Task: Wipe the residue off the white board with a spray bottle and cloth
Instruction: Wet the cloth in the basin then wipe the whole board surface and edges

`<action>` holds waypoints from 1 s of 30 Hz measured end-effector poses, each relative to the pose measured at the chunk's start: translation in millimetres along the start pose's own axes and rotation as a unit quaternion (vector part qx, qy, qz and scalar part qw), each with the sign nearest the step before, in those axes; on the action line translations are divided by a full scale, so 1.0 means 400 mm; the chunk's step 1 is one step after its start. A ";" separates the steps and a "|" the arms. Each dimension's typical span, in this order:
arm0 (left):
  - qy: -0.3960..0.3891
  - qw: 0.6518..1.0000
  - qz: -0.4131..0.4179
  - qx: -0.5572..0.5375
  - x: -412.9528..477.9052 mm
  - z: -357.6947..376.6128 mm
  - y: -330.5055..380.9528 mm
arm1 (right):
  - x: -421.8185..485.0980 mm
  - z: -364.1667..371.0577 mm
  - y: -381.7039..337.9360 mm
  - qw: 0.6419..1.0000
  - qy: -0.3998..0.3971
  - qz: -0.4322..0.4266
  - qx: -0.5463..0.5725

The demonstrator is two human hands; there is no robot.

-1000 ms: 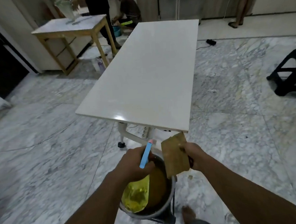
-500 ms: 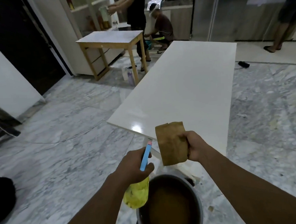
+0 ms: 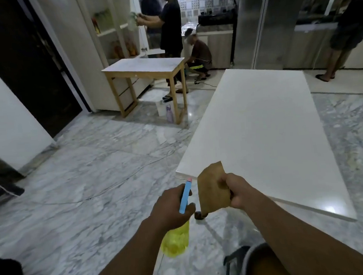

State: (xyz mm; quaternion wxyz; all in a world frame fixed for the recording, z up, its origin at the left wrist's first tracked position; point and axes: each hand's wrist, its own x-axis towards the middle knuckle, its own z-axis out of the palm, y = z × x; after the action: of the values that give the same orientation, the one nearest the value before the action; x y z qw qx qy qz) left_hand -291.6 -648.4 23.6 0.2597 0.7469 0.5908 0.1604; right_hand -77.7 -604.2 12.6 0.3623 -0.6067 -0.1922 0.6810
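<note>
The white board (image 3: pixel 261 132) is a long, glossy rectangle lying flat and raised off the floor, running away from the viewer, with a bright glint near its close right corner. The spray bottle (image 3: pixel 176 239) has a see-through yellow body and a blue head with a pink tip; the left hand (image 3: pixel 172 206) grips its neck, nozzle pointing up and away. The cloth (image 3: pixel 212 188) is tan and folded flat, pinched by the right hand (image 3: pixel 237 191) at the board's near left corner, possibly just clear of it.
</note>
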 end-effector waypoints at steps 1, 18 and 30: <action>0.000 1.000 0.002 0.006 0.003 -0.035 -0.035 | 0.003 0.047 -0.002 1.000 0.001 0.005 -0.009; -0.049 0.996 0.072 0.016 0.332 -0.283 -0.233 | 0.208 0.286 -0.152 0.996 0.057 -0.015 0.066; -0.104 0.982 0.150 0.040 0.920 -0.230 -0.281 | 0.545 0.146 -0.324 0.962 0.180 -0.008 0.205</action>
State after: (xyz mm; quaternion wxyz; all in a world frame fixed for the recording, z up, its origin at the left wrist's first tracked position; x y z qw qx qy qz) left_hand -339.8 -256.0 8.9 0.2624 0.8496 0.4474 0.0954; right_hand -100.7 -349.5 -35.3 0.5131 -0.6301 0.0147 0.5827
